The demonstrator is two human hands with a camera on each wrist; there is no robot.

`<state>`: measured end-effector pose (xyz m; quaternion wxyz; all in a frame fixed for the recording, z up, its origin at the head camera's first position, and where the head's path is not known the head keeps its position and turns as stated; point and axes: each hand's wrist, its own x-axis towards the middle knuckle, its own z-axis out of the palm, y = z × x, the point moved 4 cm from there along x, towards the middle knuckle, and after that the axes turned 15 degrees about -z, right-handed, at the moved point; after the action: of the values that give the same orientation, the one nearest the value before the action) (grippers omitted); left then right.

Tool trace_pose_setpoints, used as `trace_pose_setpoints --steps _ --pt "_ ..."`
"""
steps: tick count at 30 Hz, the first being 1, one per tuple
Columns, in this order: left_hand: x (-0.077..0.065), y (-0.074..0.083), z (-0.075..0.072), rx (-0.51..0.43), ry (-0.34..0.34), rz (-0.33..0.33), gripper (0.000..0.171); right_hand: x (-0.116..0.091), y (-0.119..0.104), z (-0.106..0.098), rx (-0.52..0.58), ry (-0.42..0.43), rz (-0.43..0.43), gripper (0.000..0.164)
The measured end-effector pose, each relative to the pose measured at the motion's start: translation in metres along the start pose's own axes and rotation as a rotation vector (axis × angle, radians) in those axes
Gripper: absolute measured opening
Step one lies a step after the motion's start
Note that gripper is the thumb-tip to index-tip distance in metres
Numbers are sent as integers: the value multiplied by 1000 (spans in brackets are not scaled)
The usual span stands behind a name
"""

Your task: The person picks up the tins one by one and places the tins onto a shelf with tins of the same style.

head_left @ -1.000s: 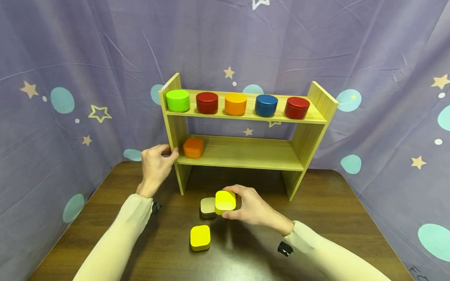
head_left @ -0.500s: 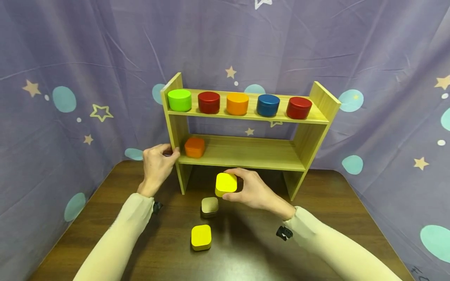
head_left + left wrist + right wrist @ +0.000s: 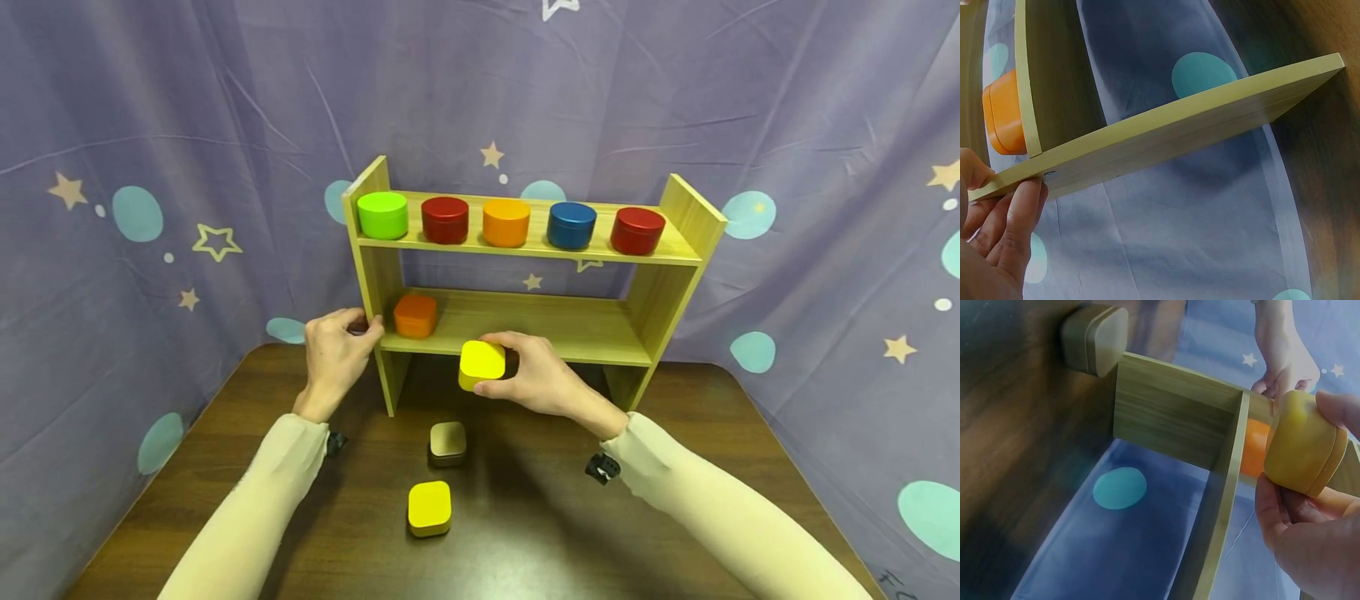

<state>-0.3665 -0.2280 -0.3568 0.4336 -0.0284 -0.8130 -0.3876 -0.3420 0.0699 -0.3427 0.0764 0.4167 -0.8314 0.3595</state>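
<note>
My right hand (image 3: 542,377) pinches a yellow square tin (image 3: 482,363) with rounded corners between thumb and fingers. In the head view the tin overlaps the space just below the front edge of the shelf's lower board. In the right wrist view the yellow tin (image 3: 1300,444) shows its lid seam. My left hand (image 3: 335,358) grips the left side panel of the wooden shelf (image 3: 1166,128), thumb on one face and fingers on the other. An orange square tin (image 3: 416,317) sits at the left end of the lower board, close to that hand.
Along the top board stand round tins: green (image 3: 383,216), dark red (image 3: 446,221), orange (image 3: 506,223), blue (image 3: 572,226) and another red one (image 3: 637,232). On the table (image 3: 540,533) in front lie a gold square tin (image 3: 447,443) and a second yellow square tin (image 3: 430,508).
My right hand has lifted the yellow tin up and away from beside the gold tin, toward the lower board. The left hand keeps its hold on the side panel.
</note>
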Motion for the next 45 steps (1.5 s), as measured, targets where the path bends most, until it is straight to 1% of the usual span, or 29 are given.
trace_pose_setpoints --steps 6,10,19,29,37,45 --pt "-1 -1 0 0 -15 -12 16 12 6 -4 13 -17 8 70" --pt "-1 -2 0 -5 -12 -15 17 20 10 -6 5 -19 5 69" --pt "0 -1 0 -15 -3 1 17 35 17 -4 -6 -43 -1 70" --pt "-1 1 -1 -13 9 12 19 43 25 -2 14 -53 19 71" --pt "-1 1 -1 -9 7 16 18 49 30 0 0 -61 24 70" --pt "-1 1 -1 -2 15 31 19 56 35 2 -1 -58 53 71"
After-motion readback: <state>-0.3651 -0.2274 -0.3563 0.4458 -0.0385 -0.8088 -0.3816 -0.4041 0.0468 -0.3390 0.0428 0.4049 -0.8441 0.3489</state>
